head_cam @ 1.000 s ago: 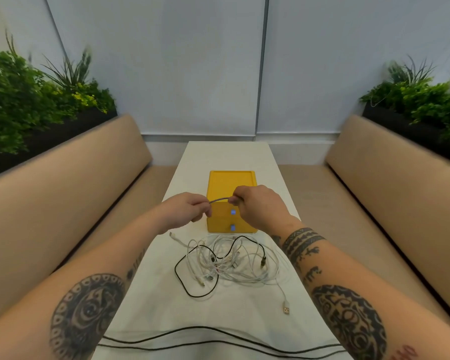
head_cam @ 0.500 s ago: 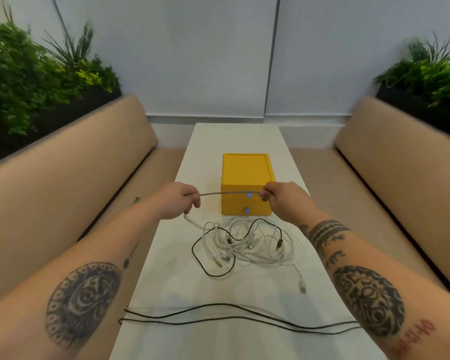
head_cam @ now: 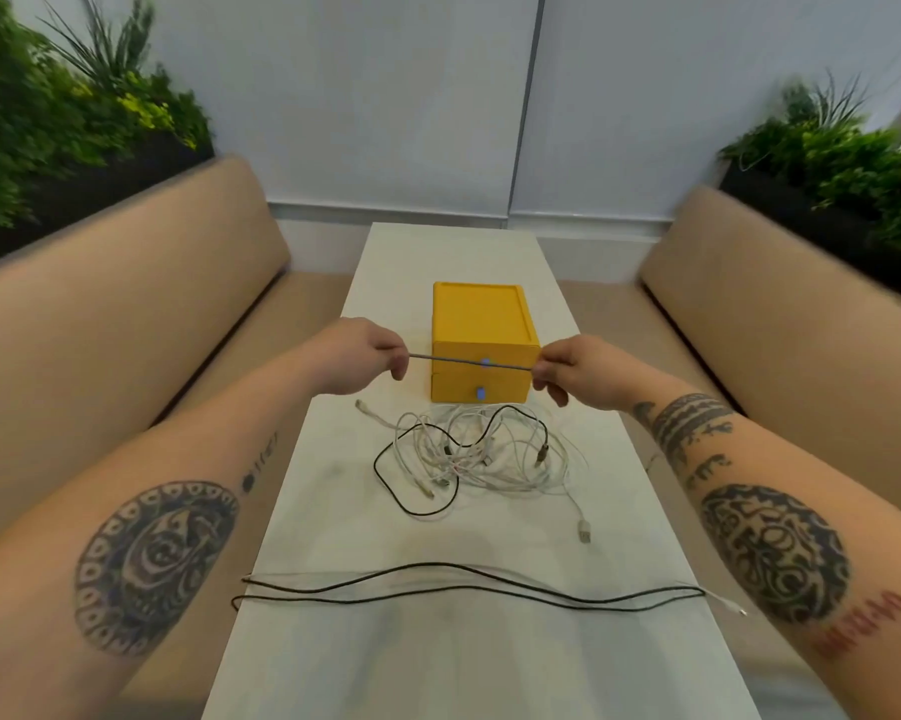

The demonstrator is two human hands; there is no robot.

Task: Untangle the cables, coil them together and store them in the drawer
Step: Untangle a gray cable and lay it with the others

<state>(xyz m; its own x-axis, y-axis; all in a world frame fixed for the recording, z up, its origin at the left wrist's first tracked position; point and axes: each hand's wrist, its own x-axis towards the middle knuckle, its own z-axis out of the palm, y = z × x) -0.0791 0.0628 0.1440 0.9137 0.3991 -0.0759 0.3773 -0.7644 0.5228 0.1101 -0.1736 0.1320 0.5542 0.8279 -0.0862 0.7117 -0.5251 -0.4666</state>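
Black and folded double, one cable lies straightened across the white table low in the frame, seemingly the only one freed so far. Above it, at centre, the tangle of thin white cables and a black loop sits knotted, plugs poking out, a white USB end trailing to the lower right. Just beyond, the left hand and right hand each pinch a grey cable, stretched taut and level between them above the table. Behind it stands the yellow drawer box, both drawers closed. I judge the work early: most untangling, all coiling and the storing remain.
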